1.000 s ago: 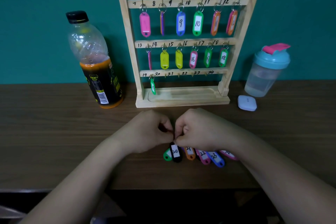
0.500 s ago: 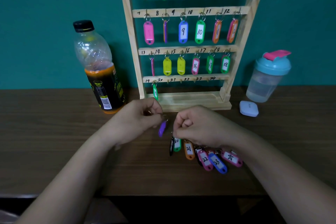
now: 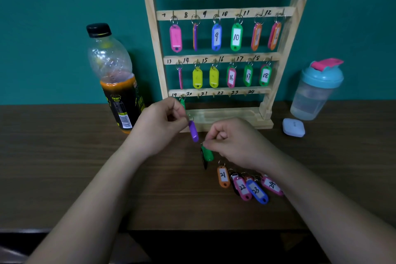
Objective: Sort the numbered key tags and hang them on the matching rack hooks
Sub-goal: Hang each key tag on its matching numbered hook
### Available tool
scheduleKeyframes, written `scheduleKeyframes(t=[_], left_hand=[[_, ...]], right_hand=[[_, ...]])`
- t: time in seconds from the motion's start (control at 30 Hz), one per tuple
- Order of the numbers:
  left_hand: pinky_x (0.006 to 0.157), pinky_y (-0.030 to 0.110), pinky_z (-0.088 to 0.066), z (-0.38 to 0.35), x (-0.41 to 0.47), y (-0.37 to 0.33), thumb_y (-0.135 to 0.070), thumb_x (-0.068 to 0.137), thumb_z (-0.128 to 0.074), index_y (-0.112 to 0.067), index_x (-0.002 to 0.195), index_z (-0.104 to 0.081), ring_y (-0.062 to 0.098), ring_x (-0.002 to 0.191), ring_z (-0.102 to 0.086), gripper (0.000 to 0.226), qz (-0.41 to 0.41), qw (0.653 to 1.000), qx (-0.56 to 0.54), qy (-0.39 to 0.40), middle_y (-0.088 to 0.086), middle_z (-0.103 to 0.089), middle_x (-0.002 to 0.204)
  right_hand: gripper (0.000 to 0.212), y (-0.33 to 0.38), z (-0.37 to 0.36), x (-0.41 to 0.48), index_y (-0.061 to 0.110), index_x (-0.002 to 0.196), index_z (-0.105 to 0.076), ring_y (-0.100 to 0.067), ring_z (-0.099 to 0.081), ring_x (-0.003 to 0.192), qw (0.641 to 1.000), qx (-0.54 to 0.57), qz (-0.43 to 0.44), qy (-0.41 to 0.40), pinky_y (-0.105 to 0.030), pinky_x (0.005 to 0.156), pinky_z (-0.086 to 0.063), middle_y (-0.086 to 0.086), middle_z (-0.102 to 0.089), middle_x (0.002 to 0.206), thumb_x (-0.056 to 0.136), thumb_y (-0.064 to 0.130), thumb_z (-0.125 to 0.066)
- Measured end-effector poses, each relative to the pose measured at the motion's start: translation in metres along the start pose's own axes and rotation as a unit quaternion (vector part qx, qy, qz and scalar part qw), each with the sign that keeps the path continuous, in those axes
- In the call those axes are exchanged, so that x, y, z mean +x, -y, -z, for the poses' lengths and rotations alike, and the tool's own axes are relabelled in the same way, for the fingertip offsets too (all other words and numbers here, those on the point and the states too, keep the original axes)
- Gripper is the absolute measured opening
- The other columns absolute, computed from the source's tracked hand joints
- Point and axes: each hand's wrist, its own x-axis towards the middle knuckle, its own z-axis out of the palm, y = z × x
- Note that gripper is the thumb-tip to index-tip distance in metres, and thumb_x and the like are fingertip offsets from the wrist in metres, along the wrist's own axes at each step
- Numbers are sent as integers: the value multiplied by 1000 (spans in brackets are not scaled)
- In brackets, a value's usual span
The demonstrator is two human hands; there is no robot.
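rack [image 3: 265, 100]: wooden, upright at back of table, against teal wall; landmark for everything below
rack rows: hooks 1 through 19 filled with coloured tags; rows numbered in black ink on the bars
bottom bar: marked 19 to 24; green tag [image 3: 182, 103] on hook 19, partly hidden by left hand; hooks 20 to 24 bare
left hand [image 3: 159, 123]: raised just in front of rack base, below hook 19; fingers pinched closed on the ring of the purple tag
purple tag [image 3: 193, 131]: dangles from left hand, in air, in front of rack base; number side not visible
right hand [image 3: 233, 142]: in front of rack base, right of left hand, lower; fingers curled, pinching ring end of two tags
held tags: second green tag [image 3: 207, 154] and a black tag [image 3: 204, 162] behind it, hang from right hand just above table; numbers unreadable
loose tags: on table in front of rack, under right wrist; orange 21 [image 3: 223, 177], pink 22 [image 3: 242, 188], blue 23 [image 3: 257, 192], pink 25 [image 3: 272, 185], overlapping in a row
table [image 3: 64, 167]: dark wood grain
bottle [image 3: 115, 79]: left of rack, black cap, dark label, orange liquid, about half full
shaker cup [image 3: 317, 90]: right of rack, blue lid with pink flap
small white case [image 3: 293, 127]: right of rack base, in front of cup
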Motion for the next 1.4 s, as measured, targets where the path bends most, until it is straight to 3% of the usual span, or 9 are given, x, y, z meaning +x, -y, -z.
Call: scheduleKeyframes(t=[0.17, 0.33, 0.57, 0.7, 0.83, 0.97, 1.07, 1.27, 1.4], left_hand=[[82, 44, -57, 2, 5, 0, -17, 93, -76, -17, 92, -69, 28, 84, -72, 7, 22, 998, -56, 35, 5, -77, 85], [64, 17, -49, 3, -1, -4, 2, 96, -68, -2, 97, -67, 12, 69, -68, 4, 46, 981, -183, 52, 8, -77, 79], [80, 29, -60, 5, -8, -15, 4, 92, -73, 5, 94, -62, 21, 87, -77, 11, 61, 959, -272, 49, 19, -79, 89], [106, 63, -48, 5, -13, -25, 0, 92, -72, -3, 92, -59, 28, 108, -77, 13, 60, 952, -294, 51, 24, -79, 97], [81, 29, -62, 4, -13, -25, 4, 96, -67, 0, 96, -59, 30, 105, -78, 9, 63, 955, -285, 53, 24, -79, 98], [74, 31, -58, 3, -11, -21, -4, 95, -72, -5, 93, -63, 50, 103, -71, 9, 69, 958, -270, 66, 31, -75, 100], [67, 22, -56, 2, -10, -19, -2, 96, -70, -6, 94, -63, 43, 100, -75, 9, 71, 962, -258, 58, 27, -78, 99], [95, 53, -59, 1, -3, -8, -2, 96, -72, -4, 96, -63, 32, 97, -79, 9, 48, 983, -174, 39, 17, -81, 93], [95, 58, -59, 9, -2, 5, -5, 92, -77, -13, 89, -66, 29, 95, -79, 13, 44, 993, -103, 33, 7, -82, 89]], right_hand=[[8, -5, -3, 4, 25, 91, -74, -7, -53, 54, 999, -40, -12, 5, -31, 57, -47, 2, -65, 63, 99, 27, -74], [4, -6, 3, 5, 27, 97, -73, -6, -65, 89, 1000, 5, -2, -6, -33, 81, -55, 9, -71, 93, 100, 30, -72], [6, -6, 11, 4, 25, 104, -62, -5, -69, 86, 997, 74, 0, -33, -40, 81, -57, 4, -73, 97, 107, 29, -59], [6, -4, 12, 3, 24, 104, -62, -13, -68, 85, 993, 105, 18, -53, -35, 72, -58, 5, -72, 98, 108, 27, -58], [7, -3, 12, 4, 20, 104, -65, -29, -69, 84, 985, 157, 20, -61, -37, 70, -57, 1, -75, 95, 107, 24, -61], [6, -4, 13, 4, 20, 105, -66, -19, -68, 81, 984, 166, 32, -62, -30, 68, -56, 1, -75, 95, 107, 24, -61], [6, -3, 14, 3, 21, 106, -66, -12, -68, 80, 985, 159, 34, -63, -24, 67, -56, 4, -76, 95, 107, 25, -62], [5, -3, 14, 4, 23, 105, -65, -9, -68, 77, 988, 129, 31, -76, -22, 65, -55, 8, -75, 97, 107, 27, -62], [5, -3, 13, 4, 24, 103, -64, 9, -64, 76, 990, 95, 35, -96, -12, 61, -50, 11, -73, 98, 107, 24, -61]])
